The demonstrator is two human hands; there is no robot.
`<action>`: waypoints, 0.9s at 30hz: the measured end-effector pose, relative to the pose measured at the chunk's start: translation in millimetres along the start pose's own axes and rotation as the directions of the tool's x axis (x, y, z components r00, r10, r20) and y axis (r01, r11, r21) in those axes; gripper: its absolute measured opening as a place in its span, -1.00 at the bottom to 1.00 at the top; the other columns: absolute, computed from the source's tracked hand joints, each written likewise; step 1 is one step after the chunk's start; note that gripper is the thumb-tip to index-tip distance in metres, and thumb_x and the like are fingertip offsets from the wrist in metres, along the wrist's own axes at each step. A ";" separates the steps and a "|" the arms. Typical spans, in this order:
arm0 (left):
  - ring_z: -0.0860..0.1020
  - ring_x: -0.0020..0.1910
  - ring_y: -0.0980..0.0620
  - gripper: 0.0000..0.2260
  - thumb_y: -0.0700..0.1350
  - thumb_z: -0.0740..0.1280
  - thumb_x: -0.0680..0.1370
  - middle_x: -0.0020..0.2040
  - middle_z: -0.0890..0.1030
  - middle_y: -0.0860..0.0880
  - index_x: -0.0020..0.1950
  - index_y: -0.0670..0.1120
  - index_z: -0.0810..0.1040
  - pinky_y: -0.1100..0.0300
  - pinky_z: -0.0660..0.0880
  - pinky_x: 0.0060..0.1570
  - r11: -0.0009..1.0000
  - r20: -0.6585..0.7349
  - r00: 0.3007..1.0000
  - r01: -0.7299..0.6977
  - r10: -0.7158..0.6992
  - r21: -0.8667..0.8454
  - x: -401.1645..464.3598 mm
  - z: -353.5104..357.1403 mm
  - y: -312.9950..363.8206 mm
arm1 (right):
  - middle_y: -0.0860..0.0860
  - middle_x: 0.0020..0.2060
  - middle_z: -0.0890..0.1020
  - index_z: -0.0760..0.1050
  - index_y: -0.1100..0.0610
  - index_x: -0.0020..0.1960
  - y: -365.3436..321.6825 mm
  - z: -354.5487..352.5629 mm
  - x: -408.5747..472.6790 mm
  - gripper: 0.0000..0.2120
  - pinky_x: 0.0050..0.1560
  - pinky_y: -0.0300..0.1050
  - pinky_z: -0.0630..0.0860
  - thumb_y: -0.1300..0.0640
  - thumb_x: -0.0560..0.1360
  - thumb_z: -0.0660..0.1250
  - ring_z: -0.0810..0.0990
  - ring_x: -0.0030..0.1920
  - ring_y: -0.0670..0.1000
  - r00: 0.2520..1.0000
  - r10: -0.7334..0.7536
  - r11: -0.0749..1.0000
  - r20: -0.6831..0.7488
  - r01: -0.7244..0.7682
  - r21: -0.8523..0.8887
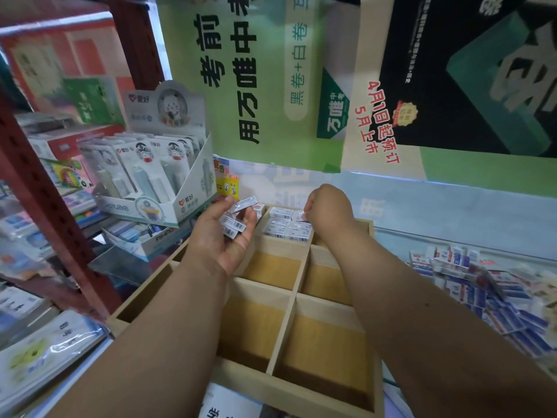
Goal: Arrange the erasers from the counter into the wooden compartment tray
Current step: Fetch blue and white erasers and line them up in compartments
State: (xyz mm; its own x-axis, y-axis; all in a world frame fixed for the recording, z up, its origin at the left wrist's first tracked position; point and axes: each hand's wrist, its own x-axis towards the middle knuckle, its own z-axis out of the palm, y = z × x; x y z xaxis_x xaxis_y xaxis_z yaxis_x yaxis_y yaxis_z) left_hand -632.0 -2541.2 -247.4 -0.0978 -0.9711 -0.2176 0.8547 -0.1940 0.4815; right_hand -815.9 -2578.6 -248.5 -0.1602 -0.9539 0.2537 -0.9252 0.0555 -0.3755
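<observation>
**Erasers going into the far row**

Left hand (229, 227) at frame centre, cupped around a small stack of wrapped erasers (238, 217). Right hand (327, 208) pinching 1 eraser (300, 216) over the wooden tray (283, 342), above a half-filled far compartment (287, 226). Near compartments bare. Loose pile (488, 285) at right on the tabletop. Light, stiff, slick-wrapped blocks by the look; best pinched across the short sides.

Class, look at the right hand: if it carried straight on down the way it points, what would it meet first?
Most likely the packed erasers in the tray's far compartment, directly below the right hand and the eraser it pinches; depth is uncertain.
</observation>
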 end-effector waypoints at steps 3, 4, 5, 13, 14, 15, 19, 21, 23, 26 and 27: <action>0.60 -0.01 -0.12 -0.85 -0.31 0.33 0.51 -0.03 0.62 -0.19 0.07 -0.18 0.51 0.16 0.64 -0.16 1.000 0.012 1.000 -0.009 0.009 0.006 -1.3 -0.6 -1.8 | 0.13 -0.03 0.63 0.61 0.26 -0.04 1.1 3.6 -0.2 -0.88 0.01 -0.09 0.52 0.25 0.46 0.39 0.58 0.02 0.13 1.000 0.012 1.000 -0.010 -0.012 0.003; 0.61 -0.02 -0.12 -0.86 -0.32 0.32 0.51 -0.04 0.62 -0.19 0.05 -0.19 0.51 0.14 0.63 -0.13 1.000 0.011 1.000 -0.010 0.010 0.012 -2.2 -0.4 -2.7 | 0.13 -0.04 0.64 0.61 0.26 -0.04 2.5 4.5 -0.9 -0.90 0.00 -0.09 0.53 0.27 0.45 0.38 0.58 0.01 0.13 1.000 0.010 1.000 -0.013 -0.010 0.000; 0.61 -0.03 -0.12 -0.88 -0.32 0.31 0.52 -0.05 0.62 -0.19 0.03 -0.20 0.51 0.13 0.62 -0.10 1.000 0.011 1.000 -0.010 0.010 0.017 -3.2 0.3 -3.3 | 0.13 -0.04 0.64 0.61 0.26 -0.04 3.9 4.9 -0.9 -0.90 0.00 -0.10 0.53 0.29 0.45 0.36 0.58 0.01 0.12 1.000 0.012 1.000 -0.017 -0.012 -0.003; 0.58 0.12 -0.14 -0.74 -0.32 0.32 0.52 0.00 0.61 -0.20 0.20 -0.19 0.49 0.12 0.62 -0.08 1.000 -0.012 1.000 -0.015 0.015 -0.005 0.8 0.5 -2.2 | 0.00 -0.37 0.43 0.36 0.16 -0.35 4.6 6.7 -1.3 -0.76 -0.37 -0.22 0.27 0.32 0.44 0.32 0.48 -0.19 0.10 0.991 0.123 0.992 -0.055 -0.123 0.011; 0.58 0.14 -0.14 -0.73 -0.31 0.32 0.52 0.00 0.61 -0.20 0.21 -0.19 0.49 0.12 0.61 -0.07 1.000 -0.017 1.000 -0.018 0.018 -0.002 1.0 -0.4 -2.7 | 0.02 -0.34 0.48 0.41 0.17 -0.32 4.8 7.1 -3.0 -0.81 -0.35 -0.23 0.29 0.31 0.43 0.33 0.51 -0.18 0.11 0.991 0.128 0.991 -0.048 -0.126 0.034; 0.57 0.15 -0.13 -0.73 -0.31 0.32 0.52 0.00 0.61 -0.20 0.21 -0.18 0.49 0.11 0.61 -0.06 1.000 -0.022 1.000 -0.019 0.019 0.001 1.0 -1.1 -2.8 | 0.04 -0.26 0.56 0.51 0.19 -0.24 6.1 8.6 -2.2 -0.91 -0.31 -0.23 0.33 0.29 0.43 0.35 0.55 -0.14 0.11 0.991 0.125 0.991 -0.041 -0.123 0.051; 0.59 0.07 -0.12 -0.80 -0.31 0.31 0.52 -0.02 0.61 -0.19 0.13 -0.18 0.50 0.13 0.62 -0.08 1.000 -0.010 1.000 -0.016 0.016 0.011 1.5 0.4 -1.4 | 0.06 -0.25 0.58 0.53 0.22 -0.20 5.1 7.9 -2.0 -0.94 -0.33 -0.24 0.36 0.26 0.45 0.37 0.57 -0.10 0.10 0.988 0.149 0.983 -0.027 -0.146 0.112; 0.59 0.02 -0.11 -0.80 -0.31 0.31 0.52 -0.05 0.61 -0.19 0.14 -0.18 0.50 0.15 0.62 -0.10 1.000 -0.009 1.000 -0.019 0.020 0.013 1.7 0.7 -1.8 | 0.01 -0.39 0.43 0.35 0.16 -0.34 3.8 9.3 -3.2 -0.75 -0.44 -0.24 0.26 0.27 0.44 0.35 0.50 -0.20 0.11 0.981 0.188 0.973 -0.056 -0.178 0.148; 0.58 0.02 -0.11 -0.80 -0.31 0.30 0.53 -0.05 0.61 -0.19 0.14 -0.19 0.50 0.15 0.61 -0.10 1.000 -0.011 1.000 -0.023 0.023 0.010 1.2 0.3 -2.5 | 0.02 -0.39 0.43 0.33 0.17 -0.34 1.7 8.4 -7.1 -0.74 -0.37 -0.21 0.30 0.30 0.45 0.34 0.46 -0.22 0.09 0.977 0.203 0.967 -0.069 -0.188 0.174; 0.58 -0.01 -0.10 -0.80 -0.31 0.30 0.53 -0.07 0.61 -0.18 0.14 -0.18 0.50 0.16 0.61 -0.10 1.000 -0.016 1.000 -0.023 0.024 0.014 1.4 -1.3 -2.4 | 0.13 -0.08 0.62 0.55 0.29 -0.04 5.1 8.4 -9.2 -0.89 -0.13 -0.12 0.49 0.26 0.46 0.36 0.55 -0.06 0.11 0.990 0.132 0.987 -0.056 -0.127 0.095; 0.59 -0.03 -0.10 -0.81 -0.31 0.30 0.53 -0.08 0.61 -0.18 0.13 -0.18 0.50 0.16 0.61 -0.11 1.000 -0.016 1.000 -0.021 0.022 0.019 1.4 -1.5 -1.9 | 0.16 0.02 0.62 0.56 0.30 0.07 5.4 6.8 -10.6 -0.79 -0.01 -0.08 0.50 0.23 0.47 0.37 0.56 0.03 0.13 0.994 0.103 0.992 -0.043 -0.099 0.084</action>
State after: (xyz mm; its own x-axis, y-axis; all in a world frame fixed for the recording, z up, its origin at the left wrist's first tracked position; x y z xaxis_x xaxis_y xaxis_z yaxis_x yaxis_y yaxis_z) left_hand -633.1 -2542.0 -249.9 -0.0712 -0.9727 -0.2207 0.8470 -0.1758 0.5017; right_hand -816.8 -2570.2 -259.3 -0.2690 -0.9297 0.2515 -0.8725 0.1246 -0.4725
